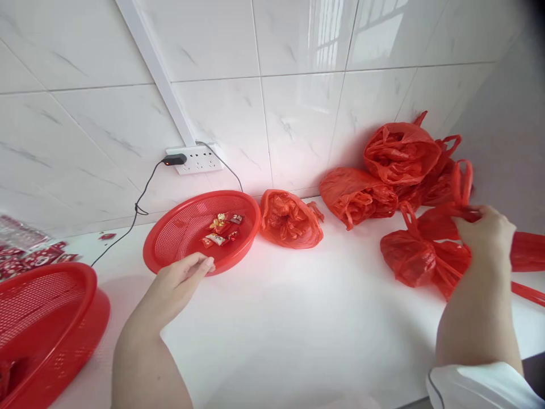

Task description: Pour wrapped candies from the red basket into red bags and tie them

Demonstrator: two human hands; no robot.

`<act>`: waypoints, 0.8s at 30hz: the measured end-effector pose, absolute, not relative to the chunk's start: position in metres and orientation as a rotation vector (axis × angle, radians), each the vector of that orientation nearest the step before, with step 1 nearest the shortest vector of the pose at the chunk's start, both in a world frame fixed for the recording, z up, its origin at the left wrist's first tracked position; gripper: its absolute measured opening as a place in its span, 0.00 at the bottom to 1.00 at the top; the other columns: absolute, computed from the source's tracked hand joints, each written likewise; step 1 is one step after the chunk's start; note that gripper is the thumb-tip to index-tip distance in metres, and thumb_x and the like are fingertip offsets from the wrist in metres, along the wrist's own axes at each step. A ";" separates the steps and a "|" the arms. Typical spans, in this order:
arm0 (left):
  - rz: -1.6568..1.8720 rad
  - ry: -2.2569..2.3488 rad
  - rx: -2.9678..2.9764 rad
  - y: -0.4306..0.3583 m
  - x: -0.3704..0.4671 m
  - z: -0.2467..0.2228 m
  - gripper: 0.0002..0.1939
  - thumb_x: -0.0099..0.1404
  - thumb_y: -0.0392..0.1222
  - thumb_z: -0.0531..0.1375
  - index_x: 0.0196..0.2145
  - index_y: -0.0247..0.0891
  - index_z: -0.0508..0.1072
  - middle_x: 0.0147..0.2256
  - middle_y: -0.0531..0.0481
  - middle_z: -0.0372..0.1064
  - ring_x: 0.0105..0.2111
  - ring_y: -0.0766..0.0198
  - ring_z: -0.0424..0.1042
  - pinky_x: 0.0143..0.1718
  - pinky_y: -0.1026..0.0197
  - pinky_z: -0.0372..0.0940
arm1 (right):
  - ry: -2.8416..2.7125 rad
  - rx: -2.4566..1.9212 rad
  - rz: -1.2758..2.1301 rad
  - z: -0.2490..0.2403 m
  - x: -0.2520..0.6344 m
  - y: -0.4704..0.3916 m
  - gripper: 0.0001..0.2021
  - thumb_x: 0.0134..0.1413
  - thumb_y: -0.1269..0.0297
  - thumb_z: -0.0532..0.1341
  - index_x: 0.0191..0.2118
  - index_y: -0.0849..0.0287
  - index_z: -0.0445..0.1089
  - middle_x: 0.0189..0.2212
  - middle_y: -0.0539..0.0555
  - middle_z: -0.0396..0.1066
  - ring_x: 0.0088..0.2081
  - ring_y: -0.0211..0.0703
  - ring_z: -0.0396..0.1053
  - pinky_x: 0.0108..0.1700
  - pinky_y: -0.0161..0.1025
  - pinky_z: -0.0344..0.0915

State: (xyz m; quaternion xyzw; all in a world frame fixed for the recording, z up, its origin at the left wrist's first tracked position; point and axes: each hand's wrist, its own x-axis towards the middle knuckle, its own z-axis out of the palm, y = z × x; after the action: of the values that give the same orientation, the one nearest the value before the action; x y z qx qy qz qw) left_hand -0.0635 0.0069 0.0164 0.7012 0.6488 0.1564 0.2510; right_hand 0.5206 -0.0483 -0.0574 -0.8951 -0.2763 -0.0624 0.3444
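Note:
My left hand (pixel 181 284) is just in front of the near rim of a round red plastic basket (pixel 164 241). Its thumb and fingers are drawn together, and nothing shows between them. Several small wrapped sweets (pixel 219 233) lie in that basket. At the right, my right hand (pixel 487 230) is closed on a red plastic bag (pixel 438 221), with a loop of it standing up above the fist. Beside that hand lies a knotted red bag (pixel 406 258), filled and rounded. The fingertips of my right hand are partly hidden by the hand itself.
A second red basket (pixel 80 301) stands at the near left, with red packets behind it. One bunched red bag (pixel 289 218) sits right of the middle basket, and several more bags (pixel 400 153) are piled against the wall. A black cable (pixel 136 209) runs from a power strip (pixel 200 160).

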 end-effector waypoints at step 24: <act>0.346 1.635 1.964 -0.001 -0.057 0.015 0.20 0.65 0.59 0.46 0.31 0.42 0.67 0.29 0.52 0.67 0.29 0.60 0.66 0.30 0.61 0.58 | -1.960 -2.101 0.401 -0.096 0.206 0.107 0.12 0.51 0.72 0.60 0.43 0.66 0.67 0.33 0.63 0.72 0.32 0.49 0.71 0.32 0.39 0.60</act>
State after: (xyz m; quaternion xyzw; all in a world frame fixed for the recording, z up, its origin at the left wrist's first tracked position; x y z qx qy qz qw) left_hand -0.0573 -0.0010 0.0153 0.7318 0.6089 0.1287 0.2777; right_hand 0.2056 0.1070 -0.0955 -0.7190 -0.6707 0.1373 0.1198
